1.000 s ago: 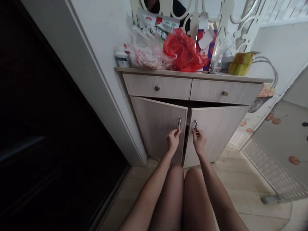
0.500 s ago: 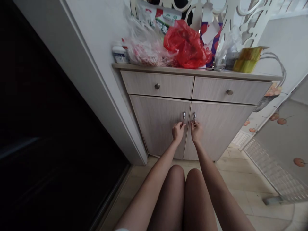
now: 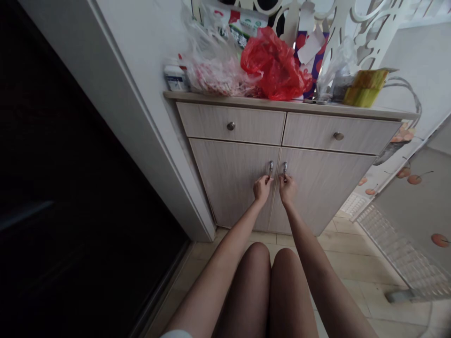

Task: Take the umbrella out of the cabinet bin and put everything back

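A pale wood-grain cabinet stands in front of me with two lower doors. On the left cabinet door, my left hand is closed on the lower end of the metal door handle. My right hand pinches the bottom of the matching handle on the right cabinet door. Both doors sit level with the cabinet front. The fingers partly cover the lower ends of the handles.
Two drawers with round knobs lie above the doors. The cabinet top bears a red plastic bag, a clear bag, a white bottle and a yellow package. A dark doorway is at left.
The left door has moved inward, and the dark gap along its top edge has closed to a thin line. Both hands keep their hold on the handles.
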Demonstrator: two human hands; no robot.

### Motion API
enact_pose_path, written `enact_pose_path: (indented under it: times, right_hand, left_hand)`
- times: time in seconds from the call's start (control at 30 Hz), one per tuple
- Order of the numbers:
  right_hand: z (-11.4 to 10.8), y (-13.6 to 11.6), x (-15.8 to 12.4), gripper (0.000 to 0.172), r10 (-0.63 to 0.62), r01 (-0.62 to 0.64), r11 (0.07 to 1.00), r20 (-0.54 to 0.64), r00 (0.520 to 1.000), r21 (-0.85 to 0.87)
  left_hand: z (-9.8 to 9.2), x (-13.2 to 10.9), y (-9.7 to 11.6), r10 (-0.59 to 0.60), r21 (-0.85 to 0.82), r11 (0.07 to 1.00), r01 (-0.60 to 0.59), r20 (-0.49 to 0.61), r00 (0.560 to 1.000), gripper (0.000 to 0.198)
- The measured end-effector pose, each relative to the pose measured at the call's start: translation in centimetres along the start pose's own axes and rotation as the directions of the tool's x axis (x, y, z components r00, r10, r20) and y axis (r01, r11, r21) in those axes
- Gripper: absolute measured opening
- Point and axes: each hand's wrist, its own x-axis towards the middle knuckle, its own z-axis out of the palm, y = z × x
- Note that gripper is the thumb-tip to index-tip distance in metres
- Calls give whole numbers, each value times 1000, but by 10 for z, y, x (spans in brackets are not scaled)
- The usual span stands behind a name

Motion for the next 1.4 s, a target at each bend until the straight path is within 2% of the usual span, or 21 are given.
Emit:
enact_pose_path:
  times: [0.4, 0.57, 0.67, 0.77, 0.83, 0.9, 0.93, 0.97, 1.0, 1.03, 1.1, 1.17, 1.27, 1.4]
  right_hand:
    - [5, 3, 0, 51, 21, -21, 1000, -6, 1000, 15]
    - [4, -2, 0, 48, 51, -51, 999, -9, 999, 12]
    - [-2, -6, 4, 43, 57, -57, 998, 29, 998, 27]
    - [-18, -8, 9, 37, 77, -89, 993, 147, 986, 73]
    - [-38, -8, 10, 47, 96, -134, 975, 209, 973, 179]
    - [-64, -6, 5, 66, 95, -222, 890, 315, 944, 398]
    - [-79, -5, 0, 74, 70, -290, 801, 400, 914, 524]
    - [-93, -4, -5, 79, 21, -370, 682, 488, 872, 631]
    - [-106, -3, -11, 83, -44, -448, 549, 559, 828, 706]
    - [-117, -2, -17, 85, -108, -511, 423, 602, 791, 748]
    - [-132, -1, -26, 85, -184, -580, 242, 623, 760, 778]
    - [-134, -1, -31, 84, -186, -592, 149, 610, 770, 792]
    - [-121, 1, -34, 83, -145, -581, 76, 586, 798, 810]
    - [-99, 8, -36, 78, -127, -592, 61, 594, 794, 804]
  left_hand:
    - [1, 2, 0, 17, -3, 1000, -17, 16, 1000, 8]
    - [-3, 1, 11, -37, -39, 999, 38, 24, 999, 6]
    - [-8, 7, 22, -114, -90, 988, 122, 90, 989, 4]
    - [-22, 12, 29, -171, -117, 975, 187, 131, 977, 16]
    - [-40, 11, 30, -216, -191, 950, 246, 168, 962, 38]
    - [-65, 5, 27, -248, -372, 848, 377, 350, 903, 62]
    - [-78, 0, 26, -216, -474, 755, 453, 473, 854, 69]
    - [-90, -5, 25, -148, -561, 647, 517, 573, 806, 73]
    - [-101, -12, 24, -66, -629, 542, 557, 629, 775, 72]
    - [-110, -19, 24, 3, -689, 448, 570, 638, 770, 70]
    - [-120, -32, 27, 60, -786, 303, 539, 580, 813, 64]
    - [-118, -44, 31, 19, -842, 235, 485, 503, 864, 57]
    - [-102, -54, 34, -84, -860, 244, 448, 441, 894, 47]
    - [-81, -60, 28, -133, -846, 274, 458, 439, 889, 41]
